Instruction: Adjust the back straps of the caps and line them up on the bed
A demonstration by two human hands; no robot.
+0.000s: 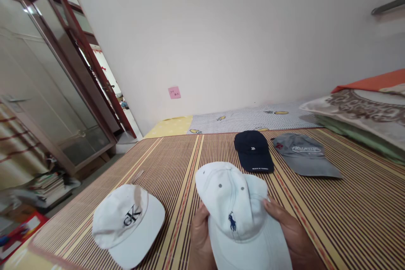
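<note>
A pale baseball cap point(243, 219) with a dark blue horse-and-rider emblem is held up in front of me, its brim pointing down toward me. My left hand point(201, 236) grips its left side, the thumb along the edge and the other fingers hidden beneath. On the opposite side, my right hand point(289, 230) clasps the cap near the brim with the thumb on top. To the left lies a white cap point(126, 223) with black letters. Farther back rest a navy cap point(253, 152) and a grey cap point(305, 154) with white script.
The caps lie on a striped bamboo mat point(152, 160) over a bed. Pillows point(373, 109) are stacked at the right. Checked fabric point(240, 119) runs along the wall, which bears a pink note point(174, 92). Books point(47, 183) sit on the floor beside a glazed door point(53, 76).
</note>
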